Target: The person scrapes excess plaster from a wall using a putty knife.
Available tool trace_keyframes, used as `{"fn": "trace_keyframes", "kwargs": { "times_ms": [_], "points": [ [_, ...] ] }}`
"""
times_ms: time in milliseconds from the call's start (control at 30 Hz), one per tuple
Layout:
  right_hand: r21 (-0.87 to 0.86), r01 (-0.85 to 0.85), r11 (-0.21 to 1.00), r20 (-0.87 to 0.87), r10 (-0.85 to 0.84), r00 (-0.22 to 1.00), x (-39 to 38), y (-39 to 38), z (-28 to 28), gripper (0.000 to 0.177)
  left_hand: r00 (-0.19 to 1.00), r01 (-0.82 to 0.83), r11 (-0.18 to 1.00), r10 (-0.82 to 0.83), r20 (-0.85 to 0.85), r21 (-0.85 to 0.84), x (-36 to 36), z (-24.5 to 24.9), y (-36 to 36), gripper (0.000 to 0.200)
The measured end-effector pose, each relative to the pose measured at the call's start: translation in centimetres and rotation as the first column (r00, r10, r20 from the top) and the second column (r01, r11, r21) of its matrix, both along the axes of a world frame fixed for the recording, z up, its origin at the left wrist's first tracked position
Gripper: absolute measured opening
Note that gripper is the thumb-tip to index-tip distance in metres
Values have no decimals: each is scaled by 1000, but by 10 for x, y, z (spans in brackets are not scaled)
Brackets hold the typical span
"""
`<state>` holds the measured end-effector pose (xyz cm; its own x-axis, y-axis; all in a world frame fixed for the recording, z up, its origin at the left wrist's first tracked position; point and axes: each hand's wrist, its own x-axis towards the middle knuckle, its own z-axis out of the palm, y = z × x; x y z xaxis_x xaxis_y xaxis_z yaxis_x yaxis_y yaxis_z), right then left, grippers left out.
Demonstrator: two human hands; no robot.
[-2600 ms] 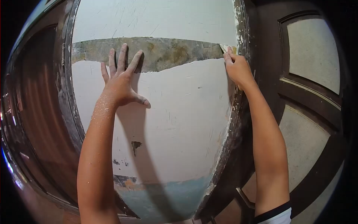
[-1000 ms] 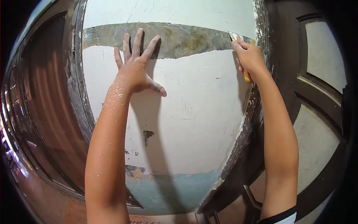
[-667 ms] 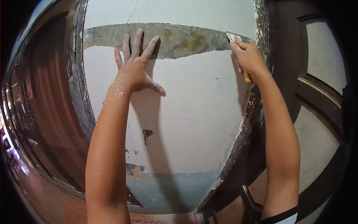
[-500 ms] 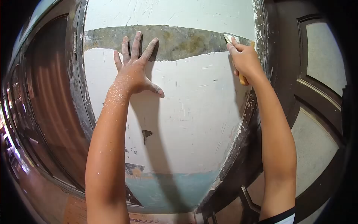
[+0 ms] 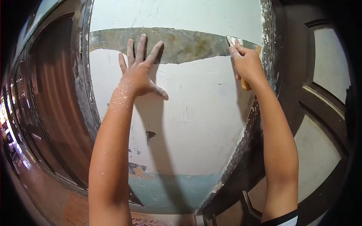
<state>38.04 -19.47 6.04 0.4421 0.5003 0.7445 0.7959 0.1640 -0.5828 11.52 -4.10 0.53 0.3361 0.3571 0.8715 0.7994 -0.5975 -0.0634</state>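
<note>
Flat against the wall panel (image 5: pixel 196 98), my left hand (image 5: pixel 138 75) has its fingers spread, the fingertips over the bare grey-brown strip (image 5: pixel 188 45) and the thumb on the white layer below. Pale dust covers its fingers and wrist. My right hand (image 5: pixel 247 62) is closed around a scraper (image 5: pixel 246 84) with a yellowish handle. The scraper's blade end touches the strip's upper right part, near the edge of the pale upper layer. My fingers partly cover the blade.
A dark framed door with light panels (image 5: pixel 328 56) stands at the right. Worn dark trim (image 5: pixel 241 143) borders the wall panel. To the left is a dark frame with a brown curtain-like surface (image 5: pixel 56 90). Printed cardboard (image 5: pixel 77 209) lies at the bottom left.
The whole view has shifted slightly, so the wall sits a little lower and further right. Both hands keep nearly the same places on the wall.
</note>
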Motion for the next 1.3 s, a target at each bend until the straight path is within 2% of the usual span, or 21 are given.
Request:
{"fn": "trace_keyframes", "kwargs": {
  "times_ms": [133,200,267,433,533,600,667,733,800,833,1067,1133,1233,1300],
  "points": [
    [21,4,1000,-3,-3,1000,-9,2,-5,48,1000,-11,1000,11,-13,-28,0,1,-4,170],
    [12,-63,998,-13,63,998,-1,10,1,49,1000,-10,1000,9,-8,-14,-2,1,-2,169],
    [-7,11,1000,36,-11,999,-6,7,1,50,1000,21,1000,-21,-12,-23,-2,1,-3,169],
    [0,43,999,53,-43,998,-17,4,3,52,998,-15,999,13,-54,-41,-11,2,-6,166],
    [-12,63,998,45,-63,997,-20,0,3,52,990,70,997,-67,-127,22,-34,1,1,165],
    [-4,61,998,31,-61,998,-19,2,3,52,995,-100,995,100,-24,18,-53,0,-2,164],
    [-15,84,996,72,-82,994,-25,1,3,46,990,-138,990,138,28,0,-69,-5,11,166],
    [-60,120,991,33,-118,992,-23,10,3,46,985,-173,984,174,20,-31,-75,-12,22,172],
    [26,93,995,45,-94,995,-26,10,-1,46,992,-125,992,126,29,-30,-76,-14,30,174],
    [-18,104,994,25,-104,994,-33,6,2,47,991,-128,991,129,28,-37,-75,-13,27,173],
    [7,90,996,22,-90,996,-40,8,2,47,996,-83,994,82,-19,-70,-79,-10,22,181],
    [4,107,994,24,-107,994,-38,12,4,47,986,-166,976,162,-44,-137,-77,-8,15,177],
    [-11,111,994,-3,-111,994,-40,12,2,47,989,-148,977,142,-48,-153,-78,-8,16,177],
    [-11,117,993,40,-116,992,-43,11,6,46,990,-142,975,138,-39,-169,-77,-5,12,177]
  ]
}}
